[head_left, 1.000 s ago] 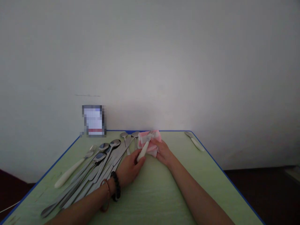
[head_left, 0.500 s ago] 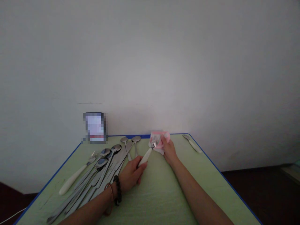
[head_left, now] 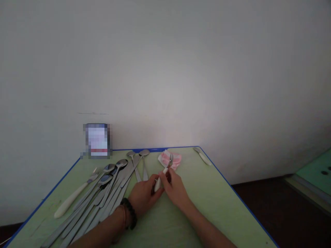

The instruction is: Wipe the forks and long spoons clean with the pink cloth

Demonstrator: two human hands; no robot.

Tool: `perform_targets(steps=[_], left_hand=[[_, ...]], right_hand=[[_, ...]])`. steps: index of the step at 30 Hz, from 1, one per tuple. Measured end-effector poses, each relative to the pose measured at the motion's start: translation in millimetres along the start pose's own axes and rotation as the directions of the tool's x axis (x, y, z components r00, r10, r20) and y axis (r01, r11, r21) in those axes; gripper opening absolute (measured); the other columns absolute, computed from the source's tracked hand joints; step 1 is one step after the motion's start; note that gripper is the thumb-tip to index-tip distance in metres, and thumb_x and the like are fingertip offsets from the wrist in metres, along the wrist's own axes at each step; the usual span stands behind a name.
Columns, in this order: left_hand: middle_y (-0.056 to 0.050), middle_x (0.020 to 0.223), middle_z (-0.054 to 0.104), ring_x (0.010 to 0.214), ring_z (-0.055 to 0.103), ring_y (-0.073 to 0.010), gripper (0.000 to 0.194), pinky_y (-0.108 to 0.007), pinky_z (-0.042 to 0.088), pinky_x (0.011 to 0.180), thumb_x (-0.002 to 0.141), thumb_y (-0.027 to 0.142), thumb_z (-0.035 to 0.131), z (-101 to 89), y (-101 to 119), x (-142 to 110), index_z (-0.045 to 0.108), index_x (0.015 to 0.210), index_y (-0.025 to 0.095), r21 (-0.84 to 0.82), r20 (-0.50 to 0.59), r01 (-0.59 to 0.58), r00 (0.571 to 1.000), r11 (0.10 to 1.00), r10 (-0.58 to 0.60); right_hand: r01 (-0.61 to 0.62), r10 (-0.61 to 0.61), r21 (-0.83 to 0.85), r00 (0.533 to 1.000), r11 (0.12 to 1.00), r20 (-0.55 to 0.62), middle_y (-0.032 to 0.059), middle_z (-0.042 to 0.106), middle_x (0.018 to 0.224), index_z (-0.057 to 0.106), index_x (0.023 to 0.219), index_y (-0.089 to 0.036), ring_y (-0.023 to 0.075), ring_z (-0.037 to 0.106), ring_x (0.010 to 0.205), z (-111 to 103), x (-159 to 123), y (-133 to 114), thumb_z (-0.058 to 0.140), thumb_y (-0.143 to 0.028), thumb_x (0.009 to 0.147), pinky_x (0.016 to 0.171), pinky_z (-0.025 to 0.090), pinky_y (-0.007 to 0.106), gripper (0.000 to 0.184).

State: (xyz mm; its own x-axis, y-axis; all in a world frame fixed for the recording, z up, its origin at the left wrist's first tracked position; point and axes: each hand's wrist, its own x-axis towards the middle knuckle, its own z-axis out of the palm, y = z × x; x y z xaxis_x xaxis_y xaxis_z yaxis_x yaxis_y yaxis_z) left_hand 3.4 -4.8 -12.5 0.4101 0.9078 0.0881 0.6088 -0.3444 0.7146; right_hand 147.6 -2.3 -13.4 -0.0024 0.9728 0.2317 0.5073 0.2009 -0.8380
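My left hand [head_left: 144, 193] is closed around the lower part of a fork's white handle [head_left: 158, 184]. My right hand [head_left: 175, 186] pinches the same handle higher up, close to its metal neck. The fork's tines [head_left: 171, 159] point away from me, over a crumpled pink and white cloth [head_left: 177, 159] lying on the table. Left of my hands is a heap of metal spoons [head_left: 121, 164] and other long metal cutlery, with another white-handled fork [head_left: 71, 200] at its outer side. My fingers cover part of the held handle.
The green table [head_left: 207, 206] has a blue edge and stands against a grey wall. Another white-handled piece of cutlery [head_left: 204, 158] lies at the far right corner. A blurred-out lit screen [head_left: 98, 141] leans at the far left. A green panel [head_left: 315, 175] shows at right.
My right hand has let go of the cloth, which now lies on the table, and has moved nearer to me onto the fork's handle. My left hand keeps its hold. The view has shifted slightly.
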Motion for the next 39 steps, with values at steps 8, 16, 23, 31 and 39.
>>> perform_targets(steps=[8, 16, 23, 31, 39], left_hand=[[-0.002, 0.078, 0.065, 0.070, 0.061, -0.0183, 0.024, -0.027, 0.040, 0.064, 0.085, 0.027, 0.042, 3.3, 4, -10, 0.054, 0.105, 0.021, 0.219, 0.085, -0.208, 0.977, 0.953, 0.194], [-0.001, 0.083, 0.063, 0.074, 0.060, -0.0167, 0.017, -0.026, 0.041, 0.068, 0.082, 0.019, 0.041, 5.7, 0, -9, 0.057, 0.086, 0.021, 0.235, 0.065, -0.254, 0.967, 0.938, 0.246], [-0.001, 0.082, 0.063, 0.071, 0.059, -0.0159, 0.017, -0.025, 0.041, 0.066, 0.082, 0.018, 0.041, 5.1, 2, -9, 0.057, 0.086, 0.021, 0.219, 0.067, -0.262, 0.965, 0.940, 0.253], [-0.001, 0.078, 0.063, 0.069, 0.058, -0.0155, 0.016, -0.025, 0.040, 0.064, 0.082, 0.019, 0.041, 6.0, 3, -8, 0.057, 0.085, 0.021, 0.223, 0.078, -0.244, 0.970, 0.944, 0.232], [-0.001, 0.078, 0.063, 0.069, 0.058, -0.0155, 0.016, -0.025, 0.040, 0.066, 0.083, 0.019, 0.041, 8.2, 1, -8, 0.057, 0.086, 0.021, 0.218, 0.089, -0.236, 0.971, 0.947, 0.222]], right_hand=[[-0.015, 0.076, -0.405, 0.988, 0.914, 0.135, 0.0026, 0.059, 0.057, 0.055, 0.064, -0.018, 0.0140, 0.053, 0.056, -57, 39, 7, 0.030, -0.028, 0.088, 0.056, 0.033, 0.025, 0.037], [-0.067, 0.135, -0.612, 0.989, 0.788, 0.065, 0.0064, 0.061, 0.063, 0.059, 0.064, -0.016, 0.0165, 0.053, 0.060, -116, 70, 62, 0.059, -0.027, 0.073, 0.057, 0.031, 0.027, 0.015], [-0.039, 0.110, -0.643, 0.992, 0.765, 0.070, 0.0073, 0.065, 0.076, 0.062, 0.096, -0.014, 0.0189, 0.058, 0.069, -127, 69, 69, 0.066, -0.029, 0.068, 0.063, 0.038, 0.029, 0.032], [0.088, -0.094, -0.769, 0.995, 0.633, 0.037, 0.0134, 0.057, 0.111, 0.057, 0.113, -0.016, 0.0239, 0.054, 0.100, -134, 14, 71, 0.046, -0.027, 0.082, 0.086, 0.041, 0.034, 0.034], [0.039, -0.099, -0.901, 0.995, 0.431, -0.004, 0.0112, 0.057, 0.113, 0.053, 0.119, -0.019, 0.0237, 0.053, 0.095, -124, 21, 84, 0.034, -0.015, 0.085, 0.084, 0.040, 0.033, 0.040]])
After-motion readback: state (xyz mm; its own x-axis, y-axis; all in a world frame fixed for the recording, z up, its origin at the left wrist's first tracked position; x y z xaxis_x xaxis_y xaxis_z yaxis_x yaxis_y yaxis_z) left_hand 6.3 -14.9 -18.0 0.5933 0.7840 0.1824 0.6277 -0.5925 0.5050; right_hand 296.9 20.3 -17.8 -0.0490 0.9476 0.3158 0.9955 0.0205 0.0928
